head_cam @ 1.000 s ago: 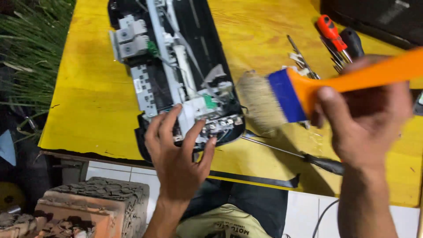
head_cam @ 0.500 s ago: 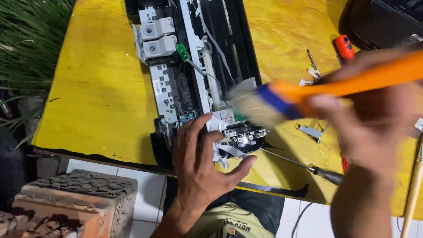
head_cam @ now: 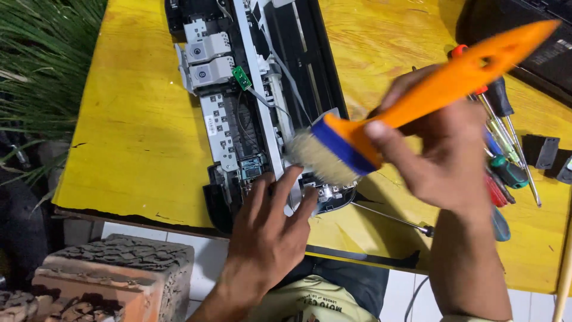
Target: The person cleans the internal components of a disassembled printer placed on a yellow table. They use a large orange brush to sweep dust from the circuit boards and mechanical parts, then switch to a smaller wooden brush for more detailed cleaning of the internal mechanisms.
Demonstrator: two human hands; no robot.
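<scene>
An opened printer chassis (head_cam: pixel 250 89), black with white and grey inner parts, lies lengthwise on a yellow table (head_cam: pixel 137 131). My left hand (head_cam: pixel 268 232) rests flat on its near end, fingers spread over the mechanism. My right hand (head_cam: pixel 441 155) grips an orange-handled paintbrush (head_cam: pixel 417 101) with a blue ferrule. Its pale bristles (head_cam: pixel 316 158) touch the right side of the chassis, just above my left fingers.
Several screwdrivers (head_cam: pixel 500 161) lie at the right of the table, and one long thin one (head_cam: pixel 393 219) lies near the front edge. Small black parts (head_cam: pixel 542 152) sit further right. A dark case (head_cam: pixel 536 42) is at top right. Bricks (head_cam: pixel 113 274) and grass (head_cam: pixel 42 77) are at left.
The view has shifted so the chassis sits more central. The brush has swung in from the right until its bristles meet the chassis. My left hand has stayed on the near end.
</scene>
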